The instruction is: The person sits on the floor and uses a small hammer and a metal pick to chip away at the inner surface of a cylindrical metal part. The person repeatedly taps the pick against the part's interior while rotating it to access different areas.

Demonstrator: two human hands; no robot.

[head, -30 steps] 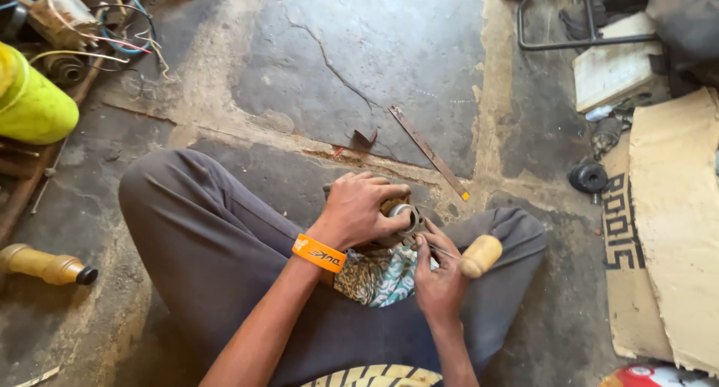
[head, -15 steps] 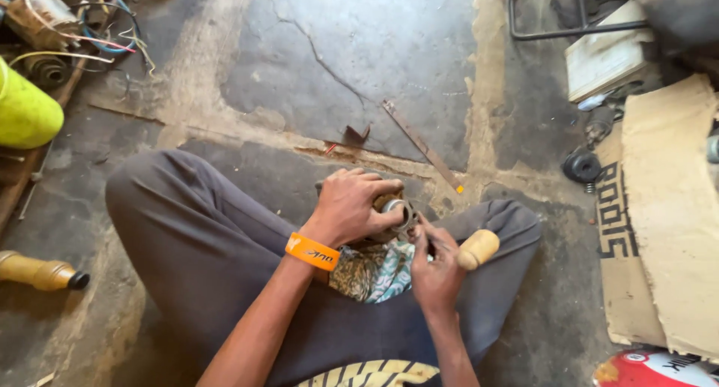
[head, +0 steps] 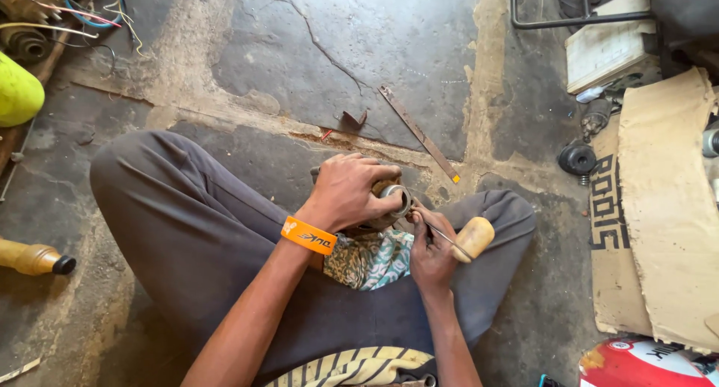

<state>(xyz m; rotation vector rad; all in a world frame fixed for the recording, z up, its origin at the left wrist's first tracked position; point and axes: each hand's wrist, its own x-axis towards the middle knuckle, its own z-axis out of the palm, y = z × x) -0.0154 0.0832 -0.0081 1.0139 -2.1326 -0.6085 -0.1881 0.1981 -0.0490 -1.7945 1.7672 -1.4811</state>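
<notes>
Two hands stay at the centre of the frame as before. Left hand [head: 352, 188] still wraps closed over a round metal part [head: 393, 201] on the patterned cloth [head: 371, 258]. Right hand [head: 431, 245] grips shut a wooden-handled tool [head: 458, 242], its long axis running from lower right up-left, tip toward the part.

Metal strip [head: 418, 133] on floor [head: 389, 50] before knees

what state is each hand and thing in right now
left hand: closed over round metal part on lap
right hand: gripping wooden-handled tool, tip at the part
patterned cloth: crumpled under the part
metal strip: lying flat on floor
cardboard: lying flat
</notes>
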